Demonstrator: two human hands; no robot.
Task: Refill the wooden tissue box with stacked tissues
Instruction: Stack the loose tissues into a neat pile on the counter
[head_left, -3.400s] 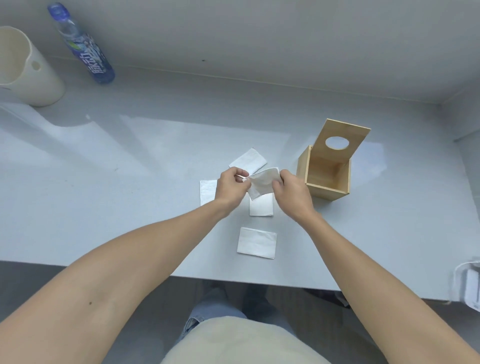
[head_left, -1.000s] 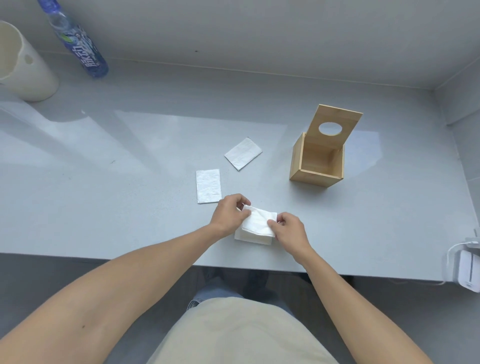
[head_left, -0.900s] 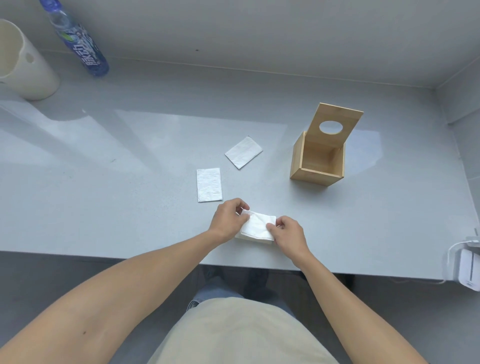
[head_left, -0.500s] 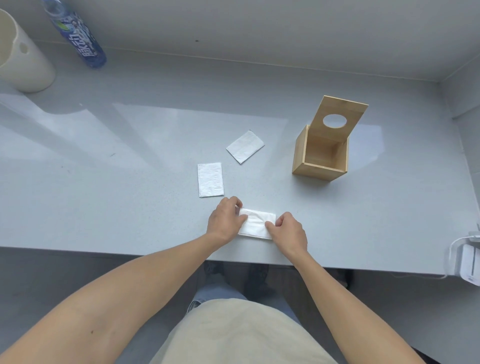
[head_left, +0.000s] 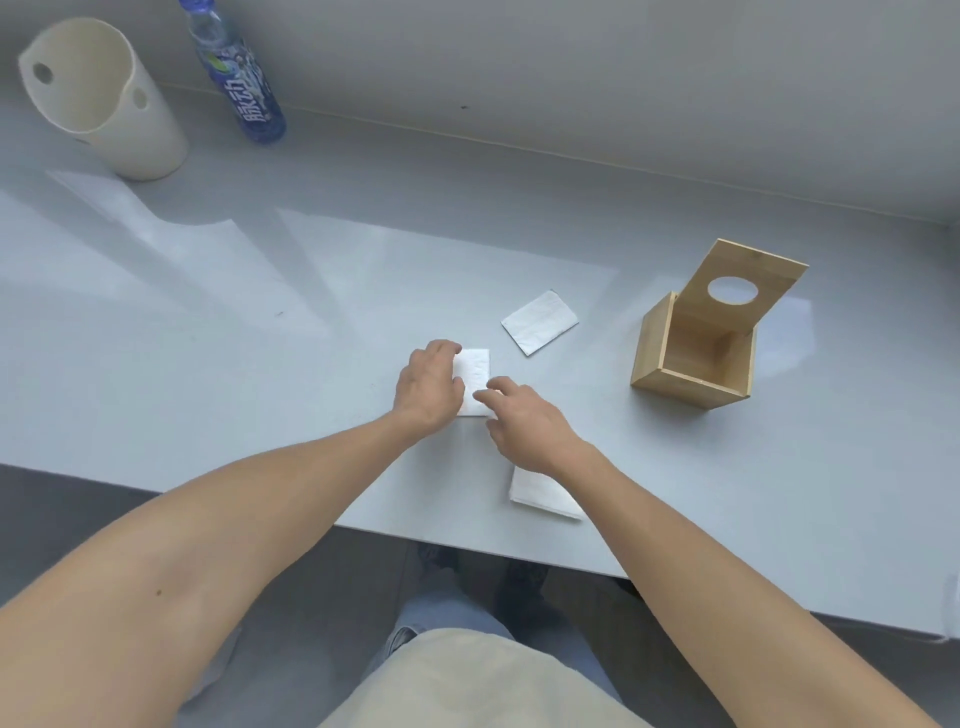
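Both hands (head_left: 470, 397) rest loosely on a flat tissue (head_left: 475, 375), its long axis pointing away.

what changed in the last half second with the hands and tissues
Both hands let go of the near stack and moved forward to the middle tissue; left hand and right hand now touch it. Far tissue and open box are unchanged.

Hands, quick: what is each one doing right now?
Left hand: open, fingers resting on the folded tissue, not gripping.
Right hand: open, fingertips touching the same tissue's near edge, holding nothing.
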